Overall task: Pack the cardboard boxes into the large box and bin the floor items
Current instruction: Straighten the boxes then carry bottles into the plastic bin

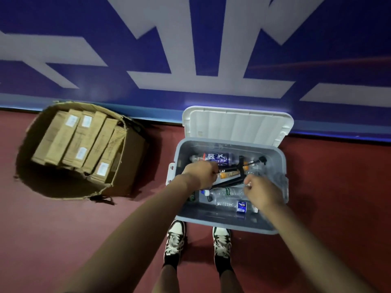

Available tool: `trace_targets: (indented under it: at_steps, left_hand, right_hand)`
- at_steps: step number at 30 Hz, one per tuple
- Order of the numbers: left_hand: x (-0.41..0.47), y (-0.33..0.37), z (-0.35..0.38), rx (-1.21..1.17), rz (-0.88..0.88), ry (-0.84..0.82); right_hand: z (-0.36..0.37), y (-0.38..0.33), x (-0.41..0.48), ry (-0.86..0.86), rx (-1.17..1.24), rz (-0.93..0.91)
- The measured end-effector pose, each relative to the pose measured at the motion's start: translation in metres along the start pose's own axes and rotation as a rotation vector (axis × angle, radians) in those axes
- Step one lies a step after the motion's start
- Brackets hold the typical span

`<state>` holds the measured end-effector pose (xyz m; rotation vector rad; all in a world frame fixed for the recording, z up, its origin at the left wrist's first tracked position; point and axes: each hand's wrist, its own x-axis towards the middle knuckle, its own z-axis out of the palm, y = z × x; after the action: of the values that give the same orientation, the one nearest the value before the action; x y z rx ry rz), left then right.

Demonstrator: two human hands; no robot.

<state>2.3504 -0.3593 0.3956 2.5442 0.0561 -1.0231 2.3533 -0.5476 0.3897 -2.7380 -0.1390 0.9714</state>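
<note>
Fingers [212, 173] of left hand [197, 176] curl round pump [230, 182] in bin [180, 154]; right hand [262, 192] hold unclear; bottles [227, 192] beneath.

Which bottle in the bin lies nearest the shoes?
The clear bottle with the small blue label; the green-labelled bottle, orange bottle and big blue bottle lie farther back.

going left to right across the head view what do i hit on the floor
large brown cardboard box packed with small cardboard boxes → left hand → right hand, both hands over the open grey plastic bin with the white lid
</note>
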Motion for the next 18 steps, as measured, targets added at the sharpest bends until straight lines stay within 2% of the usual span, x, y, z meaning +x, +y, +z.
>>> trace_targets:
  at_steps: [5, 9, 18]
  left_hand:
    - [-0.063, -0.001, -0.03, -0.052, -0.067, 0.03]
    - [-0.11, 0.003, -0.05, -0.115, -0.12, 0.072]
    - [-0.213, 0.008, -0.07, -0.404, -0.234, 0.298]
  right_hand:
    - [-0.049, -0.036, -0.038, -0.034, -0.074, -0.137]
    - [-0.083, -0.059, -0.067, -0.07, -0.051, -0.177]
    - [-0.137, -0.118, -0.123, -0.105, -0.159, -0.382]
